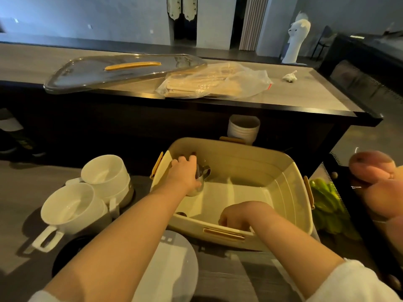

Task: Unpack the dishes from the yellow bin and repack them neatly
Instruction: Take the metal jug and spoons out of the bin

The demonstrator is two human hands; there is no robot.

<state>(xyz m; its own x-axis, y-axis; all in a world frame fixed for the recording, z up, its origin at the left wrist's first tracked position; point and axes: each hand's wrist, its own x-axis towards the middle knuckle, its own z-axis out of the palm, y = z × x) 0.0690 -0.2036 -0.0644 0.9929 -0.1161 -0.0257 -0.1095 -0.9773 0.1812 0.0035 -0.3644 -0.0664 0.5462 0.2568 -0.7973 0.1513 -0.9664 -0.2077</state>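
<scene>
The pale yellow bin (290,184) sits on the floor in front of me, its white bottom mostly bare. Inside its far-left corner my left hand (185,171) grips a small shiny metal cup (201,177). My right hand (236,216) reaches down inside the near wall with fingers curled; what it holds is hidden. Left of the bin stand two white mugs (72,208) and stacked white bowls (109,175). A white plate (172,264) lies under my arms, beside a dark plate (65,256).
The bin's clear lid (122,70) with a yellow handle lies on the counter above, next to a plastic bag of wooden utensils (209,83). A white ribbed cup (243,128) stands behind the bin. Green vegetables (325,205) lie to the right.
</scene>
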